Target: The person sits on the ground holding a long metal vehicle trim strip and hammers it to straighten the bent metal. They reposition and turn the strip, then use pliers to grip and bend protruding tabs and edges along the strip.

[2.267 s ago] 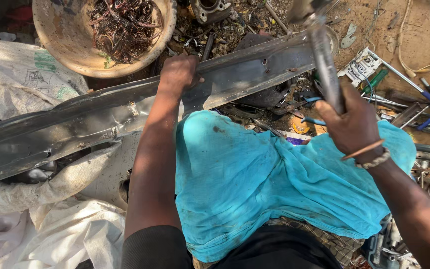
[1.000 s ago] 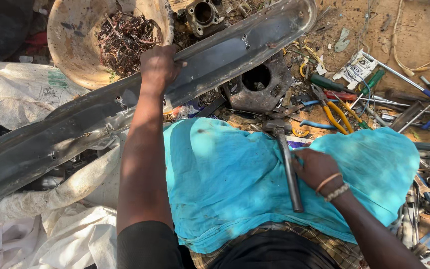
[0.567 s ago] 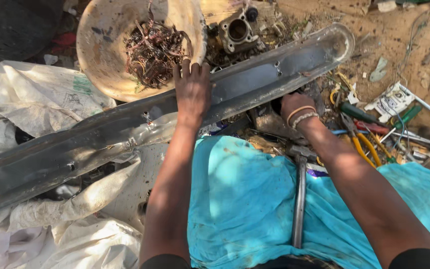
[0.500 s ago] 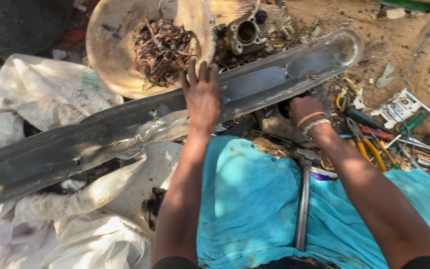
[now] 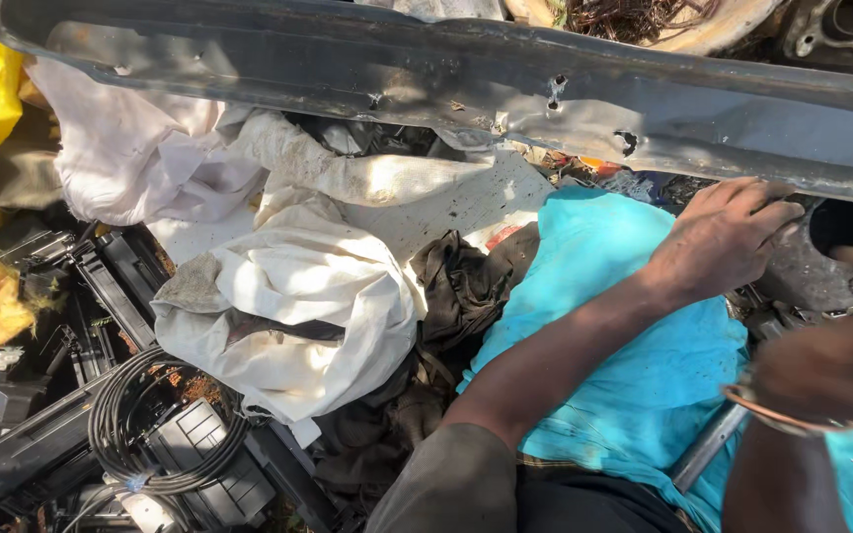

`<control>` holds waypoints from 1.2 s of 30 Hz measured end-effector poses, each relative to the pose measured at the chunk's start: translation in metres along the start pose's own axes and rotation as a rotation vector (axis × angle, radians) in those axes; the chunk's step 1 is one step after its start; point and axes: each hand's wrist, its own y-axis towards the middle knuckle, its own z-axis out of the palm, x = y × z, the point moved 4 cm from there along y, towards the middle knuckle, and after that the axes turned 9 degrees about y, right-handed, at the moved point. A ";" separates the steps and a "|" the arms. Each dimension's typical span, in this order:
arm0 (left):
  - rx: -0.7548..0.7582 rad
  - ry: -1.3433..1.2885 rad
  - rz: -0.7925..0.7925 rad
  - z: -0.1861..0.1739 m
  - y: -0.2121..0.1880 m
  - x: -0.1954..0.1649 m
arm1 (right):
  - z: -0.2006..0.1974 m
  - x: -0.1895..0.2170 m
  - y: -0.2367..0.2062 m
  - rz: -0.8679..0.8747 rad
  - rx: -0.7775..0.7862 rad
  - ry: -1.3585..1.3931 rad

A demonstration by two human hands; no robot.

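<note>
Metal channel [image 5: 505, 94], long and dark grey with small holes, is stretched across the top of the view. The left hand [image 5: 718, 237] is laid just under its lower edge with the fingers bent, resting on a dark rounded metal part [image 5: 812, 271]; whether anything is clamped cannot be told. The right hand [image 5: 826, 365] is blurred at the right edge, so its grip cannot be told. A turquoise cloth [image 5: 634, 365] is spread beneath both arms. White sacks [image 5: 288, 316] and coiled black cable [image 5: 140, 424] are seen to the left.
</note>
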 end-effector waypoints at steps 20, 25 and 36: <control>-0.777 -1.132 -1.304 -0.188 -0.153 0.207 | -0.184 0.000 -0.179 1.082 -0.099 -0.052; -0.899 -1.087 -0.890 -0.222 -0.136 0.160 | -0.197 0.008 -0.185 0.980 0.053 -0.228; -0.118 -1.459 -1.076 -0.024 -0.046 -0.030 | -0.201 -0.025 -0.189 1.011 0.053 -0.245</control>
